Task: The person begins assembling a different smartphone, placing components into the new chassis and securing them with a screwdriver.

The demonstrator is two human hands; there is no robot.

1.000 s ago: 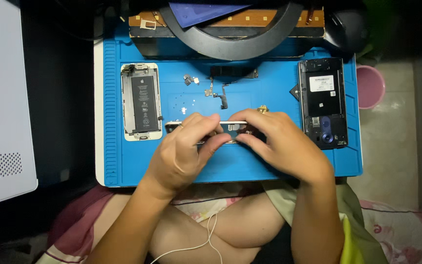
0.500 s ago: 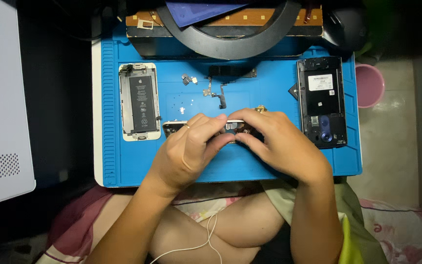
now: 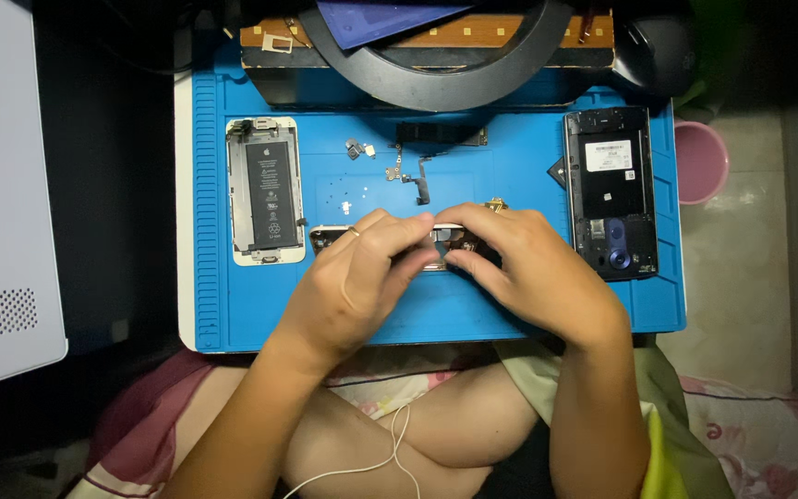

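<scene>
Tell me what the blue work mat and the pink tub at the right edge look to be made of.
Blue work mat: probably silicone or soft rubber; matte, evenly coloured, with moulded ridges along its left border and shallow recessed trays. Pink tub: likely plastic; smooth, uniform colour, thin rounded rim with a faint sheen. Only part of it shows, so that is a guess.

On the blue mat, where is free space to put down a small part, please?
Bare patches on the blue mat: the front strip below the opened white phone, left of the left hand; and the front right corner below the black phone frame. Crowded: the middle, where small loose parts lie above both hands, right hand included.
</scene>
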